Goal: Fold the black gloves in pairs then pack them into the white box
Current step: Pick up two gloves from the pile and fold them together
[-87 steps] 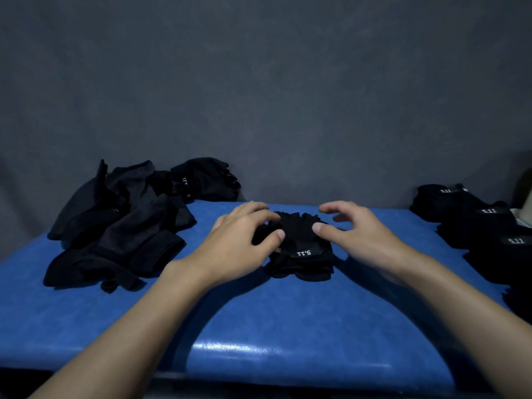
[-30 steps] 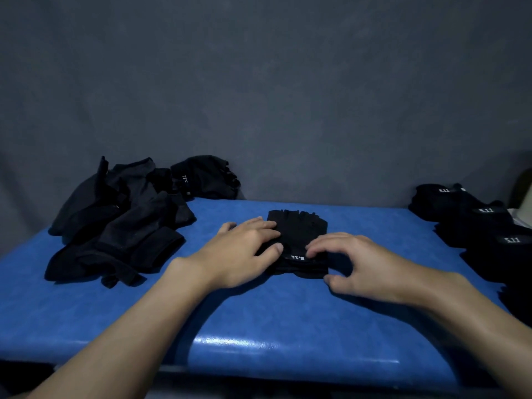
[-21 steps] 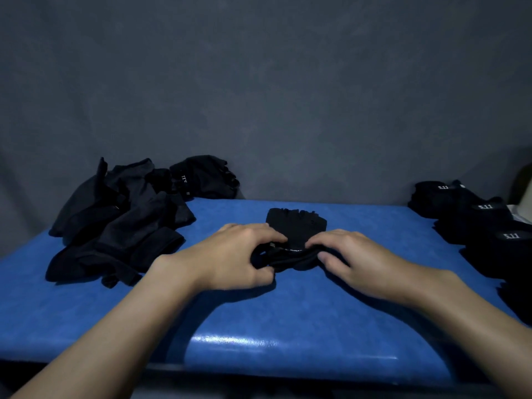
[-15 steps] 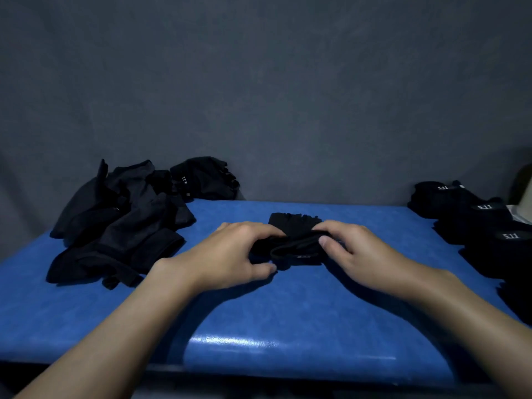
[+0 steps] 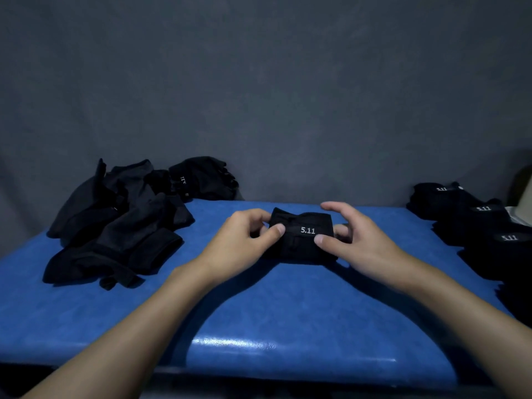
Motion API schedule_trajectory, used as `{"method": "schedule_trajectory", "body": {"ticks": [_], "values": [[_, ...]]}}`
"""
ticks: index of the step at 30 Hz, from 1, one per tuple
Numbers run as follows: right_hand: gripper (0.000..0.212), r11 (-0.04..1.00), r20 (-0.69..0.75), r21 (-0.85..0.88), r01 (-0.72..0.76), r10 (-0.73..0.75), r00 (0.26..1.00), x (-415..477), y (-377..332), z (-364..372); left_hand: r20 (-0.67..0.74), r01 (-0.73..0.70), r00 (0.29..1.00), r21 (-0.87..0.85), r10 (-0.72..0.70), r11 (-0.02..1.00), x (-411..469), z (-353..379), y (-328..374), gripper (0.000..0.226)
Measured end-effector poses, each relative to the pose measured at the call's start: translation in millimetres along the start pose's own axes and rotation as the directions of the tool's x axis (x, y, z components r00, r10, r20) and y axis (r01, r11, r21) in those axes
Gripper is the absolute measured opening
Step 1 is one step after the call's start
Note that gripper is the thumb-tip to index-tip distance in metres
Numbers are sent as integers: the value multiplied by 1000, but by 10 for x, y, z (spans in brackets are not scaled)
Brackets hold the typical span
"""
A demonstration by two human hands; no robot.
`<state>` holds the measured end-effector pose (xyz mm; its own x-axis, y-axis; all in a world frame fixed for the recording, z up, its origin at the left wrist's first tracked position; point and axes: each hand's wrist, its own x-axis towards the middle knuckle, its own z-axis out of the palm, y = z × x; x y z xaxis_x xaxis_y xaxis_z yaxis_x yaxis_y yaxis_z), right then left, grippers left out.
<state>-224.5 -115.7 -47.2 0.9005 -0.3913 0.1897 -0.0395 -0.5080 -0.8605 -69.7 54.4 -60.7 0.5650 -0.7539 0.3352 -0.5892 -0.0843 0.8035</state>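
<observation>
A folded pair of black gloves [image 5: 302, 240] lies at the middle of the blue table [image 5: 259, 312], its white "5.11" label facing me. My left hand [image 5: 241, 246] pinches its left end between thumb and curled fingers. My right hand [image 5: 351, 240] holds its right end, thumb on the front face, index finger raised above it. A sliver of the white box [image 5: 525, 208] shows at the right edge, mostly out of frame.
A loose heap of unfolded black gloves [image 5: 121, 226] covers the table's left side. Several folded pairs [image 5: 483, 226] with "5.11" labels are stacked along the right side. A grey backdrop rises behind the table. The table's front edge runs near my forearms.
The flat pair of gloves has been folded over away from me into a compact bundle, so the label now faces me. Both hands have moved from its near edge to its two ends.
</observation>
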Motion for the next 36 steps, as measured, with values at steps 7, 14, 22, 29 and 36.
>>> {"method": "schedule_trajectory", "body": {"ticks": [7,14,22,29,36], "values": [[41,999,-226,-14,-37,33,974,169,130,128,-126,58,990,-3,-58,998,60,75,-44,35],[48,994,-311,-102,-30,-4,950,225,148,191,-30,-6,1000,44,7,999,18,45,-26,25],[60,907,-77,-421,4,-40,996,89,165,88,-41,-3,999,125,9,992,56,99,-73,21],[61,880,-137,-472,-53,-14,990,2,188,-82,46,-10,999,177,1,984,136,194,-103,40],[83,834,-205,-522,-180,83,975,-184,283,-396,25,-16,1000,258,10,966,385,451,-69,41]]}}
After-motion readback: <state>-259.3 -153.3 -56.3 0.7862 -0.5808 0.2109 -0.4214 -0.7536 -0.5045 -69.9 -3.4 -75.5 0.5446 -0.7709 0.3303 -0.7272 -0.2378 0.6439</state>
